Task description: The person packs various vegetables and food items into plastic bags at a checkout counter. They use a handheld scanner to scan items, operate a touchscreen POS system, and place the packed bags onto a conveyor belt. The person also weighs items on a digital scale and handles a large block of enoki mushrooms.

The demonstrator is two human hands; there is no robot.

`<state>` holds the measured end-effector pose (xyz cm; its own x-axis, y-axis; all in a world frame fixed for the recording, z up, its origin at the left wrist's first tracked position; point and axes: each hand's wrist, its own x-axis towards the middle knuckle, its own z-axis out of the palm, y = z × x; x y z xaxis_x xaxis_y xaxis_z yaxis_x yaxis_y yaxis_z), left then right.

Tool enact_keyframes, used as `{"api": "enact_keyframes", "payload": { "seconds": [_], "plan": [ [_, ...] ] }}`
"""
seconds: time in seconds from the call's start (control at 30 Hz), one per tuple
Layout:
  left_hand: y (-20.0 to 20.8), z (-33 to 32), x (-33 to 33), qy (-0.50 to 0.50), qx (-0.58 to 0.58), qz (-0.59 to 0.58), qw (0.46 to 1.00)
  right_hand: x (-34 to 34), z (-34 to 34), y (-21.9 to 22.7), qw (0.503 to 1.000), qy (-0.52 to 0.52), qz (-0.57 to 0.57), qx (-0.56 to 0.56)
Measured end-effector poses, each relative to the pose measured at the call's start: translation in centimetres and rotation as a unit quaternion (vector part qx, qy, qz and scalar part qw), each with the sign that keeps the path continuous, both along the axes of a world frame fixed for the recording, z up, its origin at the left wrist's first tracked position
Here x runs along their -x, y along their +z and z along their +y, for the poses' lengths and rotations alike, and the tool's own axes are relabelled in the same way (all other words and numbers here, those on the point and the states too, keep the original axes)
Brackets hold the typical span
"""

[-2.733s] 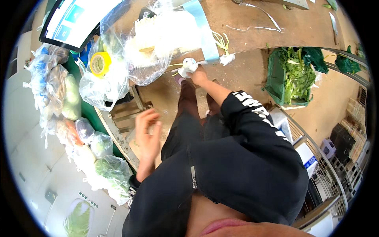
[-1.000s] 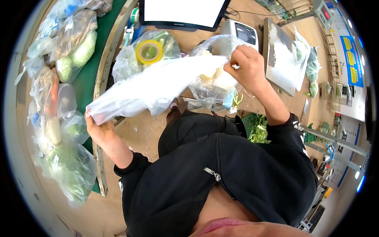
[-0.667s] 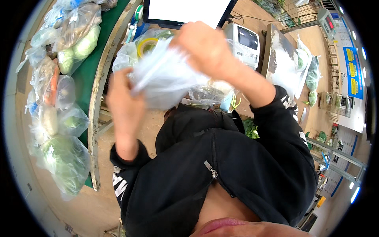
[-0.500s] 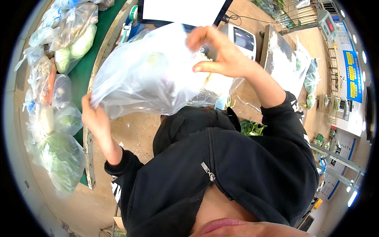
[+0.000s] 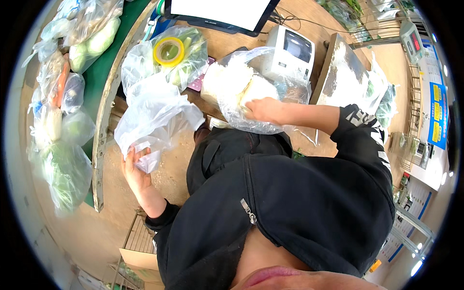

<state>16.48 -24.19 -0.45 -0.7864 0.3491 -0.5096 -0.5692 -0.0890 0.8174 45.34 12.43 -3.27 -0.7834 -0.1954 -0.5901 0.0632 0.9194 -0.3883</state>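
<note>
My left hand (image 5: 137, 171) is closed on the edge of a thin clear plastic bag (image 5: 157, 113), which hangs loose and crumpled above the bench edge. My right hand (image 5: 263, 110) reaches to a clump of pale cream vegetables (image 5: 232, 82) lying in an open clear bag (image 5: 258, 126); its fingers are curled against them, fingertips partly hidden. The exact kind of vegetable is not plain. Beyond the plastic bag in my left hand lies a bag of green vegetables (image 5: 193, 60), with a yellow roll of tape (image 5: 168, 51) resting on top.
A screen (image 5: 220, 9) and a white label printer (image 5: 292, 50) stand at the back. To the left, several bagged vegetables (image 5: 65, 169) line a green belt (image 5: 104, 65) with a raised metal edge. A worn metal plate (image 5: 338, 72) is to the right; a cardboard box (image 5: 140, 261) sits low at left.
The plastic bag, earlier spread wide before me, has collapsed and dropped toward my left hand. My right hand has moved down to the pale vegetables, uncovering the tape roll and green vegetables.
</note>
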Motion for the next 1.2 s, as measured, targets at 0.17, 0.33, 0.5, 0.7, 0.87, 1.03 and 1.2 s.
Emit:
{"api": "enact_keyframes", "payload": {
  "seconds": [0.17, 0.33, 0.5, 0.7, 0.87, 1.03, 1.2],
  "plan": [
    [1.6, 1.3, -1.2, 0.005, -0.150, -0.040, 0.988, 1.8, 0.9, -2.4, 0.942, 0.156, 0.218, -0.202],
    [8.9, 4.7, -2.3, -0.001, -0.226, -0.006, 0.974, 0.8, 4.8, -6.1, 0.947, 0.107, 0.257, -0.162],
    [15.1, 10.4, -5.2, -0.083, -0.293, 0.087, 0.948, -2.4, 8.3, 5.2, 0.894, -0.271, 0.352, 0.058],
    [20.3, 21.3, -11.8, -0.242, -0.281, 0.176, 0.912, -8.5, 6.2, 17.1, 0.698, -0.334, 0.613, 0.162],
    [24.7, 29.1, -20.1, -0.515, -0.288, 0.117, 0.799, -13.8, 5.2, 21.7, 0.681, -0.220, 0.572, 0.401],
    [23.8, 29.7, -25.7, -0.768, -0.137, 0.286, 0.556, -19.0, 7.7, 12.1, 0.559, -0.371, 0.383, 0.635],
    [18.7, 30.3, -27.8, -0.667, -0.167, 0.381, 0.619, -21.5, 11.0, 12.6, 0.365, -0.376, 0.411, 0.746]
  ]
}}
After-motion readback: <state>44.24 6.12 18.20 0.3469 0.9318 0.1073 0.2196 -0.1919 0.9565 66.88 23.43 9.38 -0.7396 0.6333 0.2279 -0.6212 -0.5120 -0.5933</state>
